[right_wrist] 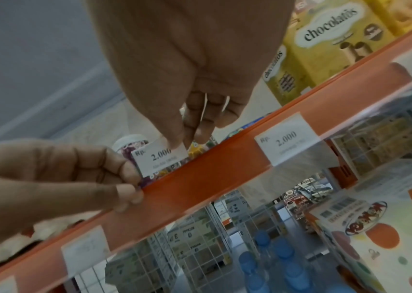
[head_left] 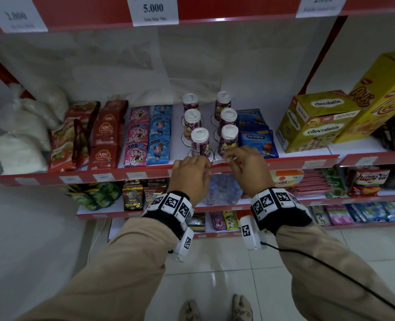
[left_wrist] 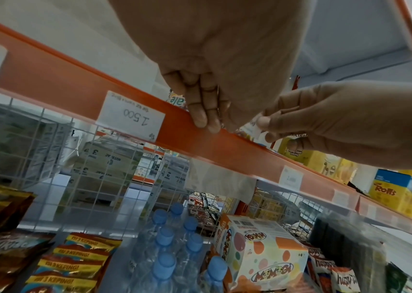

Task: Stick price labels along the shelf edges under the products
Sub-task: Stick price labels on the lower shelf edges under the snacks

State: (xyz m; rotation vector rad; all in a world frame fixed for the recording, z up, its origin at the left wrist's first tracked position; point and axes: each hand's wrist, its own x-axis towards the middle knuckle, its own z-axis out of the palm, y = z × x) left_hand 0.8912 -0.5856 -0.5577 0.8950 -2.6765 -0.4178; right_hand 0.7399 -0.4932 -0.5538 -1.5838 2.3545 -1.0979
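The label [right_wrist: 158, 156] is a small white paper slip printed "Rp. 2.000" in dark type, with a smaller blurred line beneath. It sits just above the top lip of the red shelf edge [right_wrist: 207, 178], tilted along the edge's slope, its lower border at the lip and in front of the purple cups [head_left: 229, 140]. It is not yet flat against the edge. In the head view the label [head_left: 220, 161] shows only as a thin white sliver at the edge's top. More white labels [right_wrist: 286, 138] already lie flat along the same edge, on either side.
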